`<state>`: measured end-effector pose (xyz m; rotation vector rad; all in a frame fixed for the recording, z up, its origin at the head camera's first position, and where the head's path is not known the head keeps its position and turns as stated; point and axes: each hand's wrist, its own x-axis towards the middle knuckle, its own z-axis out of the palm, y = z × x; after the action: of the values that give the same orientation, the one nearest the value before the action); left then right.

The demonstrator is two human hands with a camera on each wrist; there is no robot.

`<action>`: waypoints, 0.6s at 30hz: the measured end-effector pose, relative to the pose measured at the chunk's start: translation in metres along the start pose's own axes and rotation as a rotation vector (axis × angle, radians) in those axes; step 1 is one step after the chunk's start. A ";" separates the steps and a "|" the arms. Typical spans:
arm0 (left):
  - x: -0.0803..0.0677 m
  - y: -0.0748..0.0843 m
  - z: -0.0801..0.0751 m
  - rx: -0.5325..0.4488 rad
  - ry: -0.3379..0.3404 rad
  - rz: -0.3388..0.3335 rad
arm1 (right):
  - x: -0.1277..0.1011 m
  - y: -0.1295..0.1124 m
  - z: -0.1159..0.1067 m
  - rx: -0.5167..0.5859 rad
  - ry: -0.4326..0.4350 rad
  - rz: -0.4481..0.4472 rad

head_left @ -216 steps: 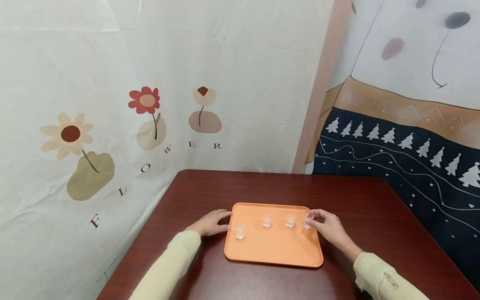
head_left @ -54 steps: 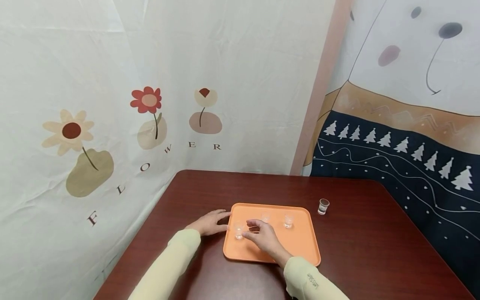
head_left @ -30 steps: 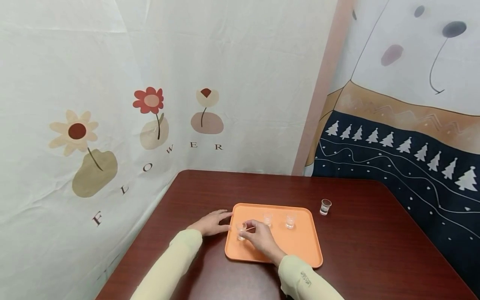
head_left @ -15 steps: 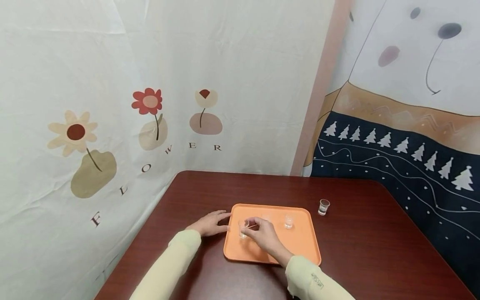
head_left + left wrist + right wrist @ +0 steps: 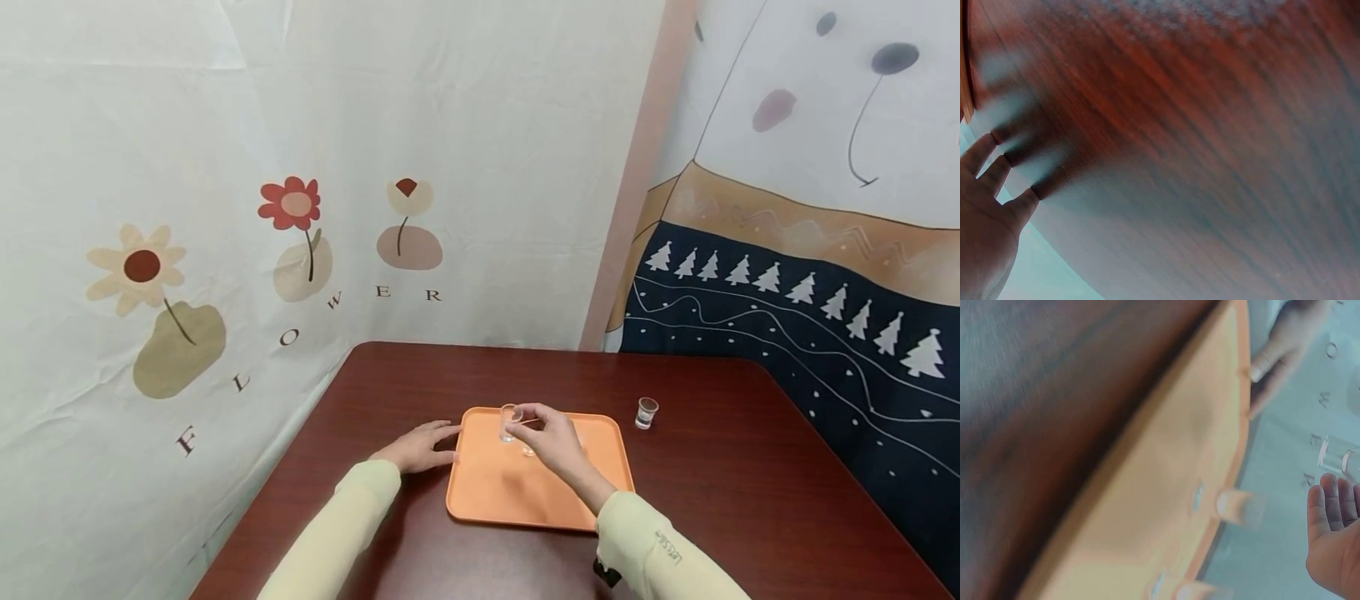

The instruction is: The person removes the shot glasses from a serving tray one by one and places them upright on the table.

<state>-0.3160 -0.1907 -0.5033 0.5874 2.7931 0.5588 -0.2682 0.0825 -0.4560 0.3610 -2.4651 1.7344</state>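
Note:
My right hand (image 5: 553, 437) pinches a small clear shot glass (image 5: 507, 427) by its rim, raised over the back left of an orange tray (image 5: 480, 500). In the right wrist view, the held shot glass (image 5: 1334, 456) stands well clear of the tray, near the fingertips. Two more shot glasses stand on the tray, the nearer shot glass (image 5: 1241, 508) and another (image 5: 1200, 592); in the head view my right hand partly hides them. My left hand (image 5: 414, 448) lies at the tray's left edge, fingers spread and relaxed. In its wrist view, the left fingertips (image 5: 1030, 195) rest on the tabletop.
A further shot glass (image 5: 646, 413) stands upright on the dark red wooden table (image 5: 712, 467), right of the tray's back corner. Behind the table hangs a pale cloth (image 5: 517, 167) with printed flowers, and a patterned dark cloth (image 5: 750, 325) hangs at right.
One shot glass went from the tray to the table at right. My right hand then took the left shot glass and lifted it back and rightward. The left hand stayed put.

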 end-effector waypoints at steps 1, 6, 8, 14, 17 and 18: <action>0.000 0.000 0.000 -0.004 0.002 0.001 | 0.002 -0.001 -0.005 0.003 0.015 -0.007; -0.001 -0.002 0.000 -0.016 -0.002 0.015 | 0.008 -0.002 -0.027 -0.040 0.101 -0.005; -0.002 -0.002 0.001 -0.018 -0.005 0.012 | 0.010 0.000 -0.036 -0.071 0.129 0.008; -0.003 -0.001 -0.001 -0.021 0.000 0.013 | 0.015 0.008 -0.061 -0.137 0.193 0.050; -0.004 0.000 -0.002 -0.025 0.005 0.027 | 0.017 0.016 -0.073 -0.149 0.219 0.060; -0.004 0.000 -0.003 -0.025 0.004 0.028 | 0.017 0.019 -0.077 -0.154 0.229 0.060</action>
<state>-0.3133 -0.1934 -0.5005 0.6224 2.7819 0.5999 -0.2929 0.1583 -0.4429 0.0697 -2.4425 1.4991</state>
